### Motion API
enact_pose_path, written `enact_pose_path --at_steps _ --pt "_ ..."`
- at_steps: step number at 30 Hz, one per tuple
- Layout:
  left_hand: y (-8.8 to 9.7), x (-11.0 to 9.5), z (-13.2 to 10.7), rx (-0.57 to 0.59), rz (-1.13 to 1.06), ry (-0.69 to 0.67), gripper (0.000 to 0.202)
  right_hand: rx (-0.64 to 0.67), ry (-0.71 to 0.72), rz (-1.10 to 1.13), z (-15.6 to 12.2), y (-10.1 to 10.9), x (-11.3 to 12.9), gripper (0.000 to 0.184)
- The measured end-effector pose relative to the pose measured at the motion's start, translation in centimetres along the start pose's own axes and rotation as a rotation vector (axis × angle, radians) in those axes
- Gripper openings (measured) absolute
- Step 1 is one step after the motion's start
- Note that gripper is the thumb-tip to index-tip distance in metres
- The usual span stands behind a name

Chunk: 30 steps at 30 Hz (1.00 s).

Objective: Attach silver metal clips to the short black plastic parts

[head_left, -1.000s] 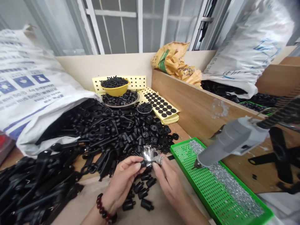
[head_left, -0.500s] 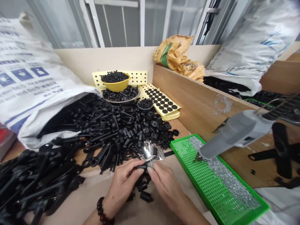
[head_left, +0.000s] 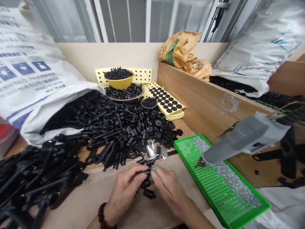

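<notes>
The left hand (head_left: 125, 193) and right hand (head_left: 172, 192) pinch a small black plastic cylinder (head_left: 146, 171), seemingly with a silver metal piece (head_left: 154, 168); a large heap of loose black plastic parts (head_left: 124, 133) remains.

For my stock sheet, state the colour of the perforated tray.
The perforated tray is bright green; it shows best in the head view.

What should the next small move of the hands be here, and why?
Probably the right hand should press the small metal piece onto the black plastic part the left hand grips: both hands meet there, though the piece is too small to judge its seating.
</notes>
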<state>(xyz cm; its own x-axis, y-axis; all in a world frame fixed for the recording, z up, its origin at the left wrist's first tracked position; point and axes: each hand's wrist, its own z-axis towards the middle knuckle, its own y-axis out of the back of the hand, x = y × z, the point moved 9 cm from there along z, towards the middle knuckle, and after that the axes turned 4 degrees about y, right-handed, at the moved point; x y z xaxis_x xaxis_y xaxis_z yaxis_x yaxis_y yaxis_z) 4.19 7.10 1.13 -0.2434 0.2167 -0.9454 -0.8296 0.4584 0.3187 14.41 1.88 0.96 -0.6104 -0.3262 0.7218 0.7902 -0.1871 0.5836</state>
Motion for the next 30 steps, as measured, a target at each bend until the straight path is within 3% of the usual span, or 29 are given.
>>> enact_pose_path --at_steps 5,8,12,20,24,30 --pt "-0.1 -1.8 -0.7 0.0 0.136 -0.207 0.016 0.057 -0.205 0.284 -0.7 -1.3 -1.1 0.031" --pt "0.0 -1.7 -0.8 0.013 0.157 -0.202 0.017 0.041 -0.149 0.232 -0.6 -1.3 -0.7 0.029" --pt "0.2 -1.0 -0.6 0.034 0.131 -0.1 0.016 0.002 0.075 -0.015 -0.3 -0.6 1.0 0.026" --pt "-0.5 2.0 -0.8 0.091 -0.118 0.239 0.023 0.013 0.317 -0.331 -1.0 -0.9 2.6 0.027" --pt "-1.5 3.6 -1.3 0.128 -0.29 0.389 0.037 0.029 0.362 -0.392 -1.2 -0.8 2.7 0.025" --pt "-1.9 3.6 -1.6 0.135 -0.391 0.426 0.038 0.025 0.359 -0.375 -1.2 -0.6 2.2 0.026"
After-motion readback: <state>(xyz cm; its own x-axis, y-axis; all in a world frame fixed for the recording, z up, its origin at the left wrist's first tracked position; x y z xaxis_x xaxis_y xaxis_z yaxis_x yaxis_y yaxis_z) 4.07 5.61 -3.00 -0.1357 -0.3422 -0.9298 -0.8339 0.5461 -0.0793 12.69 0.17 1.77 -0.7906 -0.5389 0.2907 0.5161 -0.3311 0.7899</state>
